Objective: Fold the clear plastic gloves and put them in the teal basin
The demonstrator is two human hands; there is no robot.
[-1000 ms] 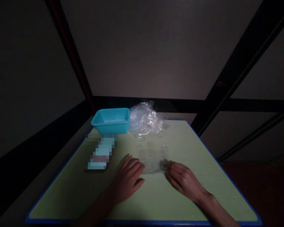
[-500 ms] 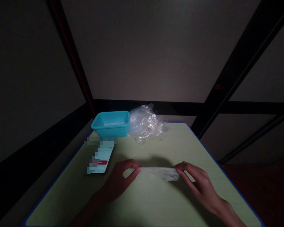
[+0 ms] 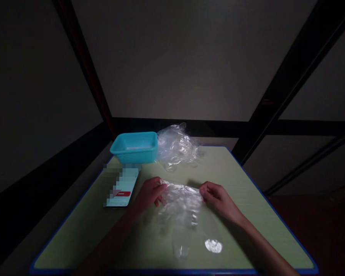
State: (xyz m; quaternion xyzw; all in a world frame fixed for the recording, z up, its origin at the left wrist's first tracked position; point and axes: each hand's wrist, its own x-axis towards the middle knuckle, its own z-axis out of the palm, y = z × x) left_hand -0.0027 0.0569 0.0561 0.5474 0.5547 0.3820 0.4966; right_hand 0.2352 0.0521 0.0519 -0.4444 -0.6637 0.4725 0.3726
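A clear plastic glove [image 3: 181,209] is held above the pale green table [image 3: 241,207], its fingers hanging toward me. My left hand [image 3: 148,193] pinches the left end of its cuff. My right hand [image 3: 218,199] pinches the right end, and the cuff is stretched flat between them. A heap of more clear plastic gloves [image 3: 175,147] lies at the far edge of the table, beyond both hands.
A turquoise plastic tub [image 3: 134,147] stands at the far left, next to the heap. A phone [image 3: 121,188] lies face up just left of my left hand. Dark frame beams cross behind the table. The room is dim.
Both hands took the glove by its cuff, lifted it off the table and turned it over; it now hangs open toward me, where before it lay flat under my fingertips.
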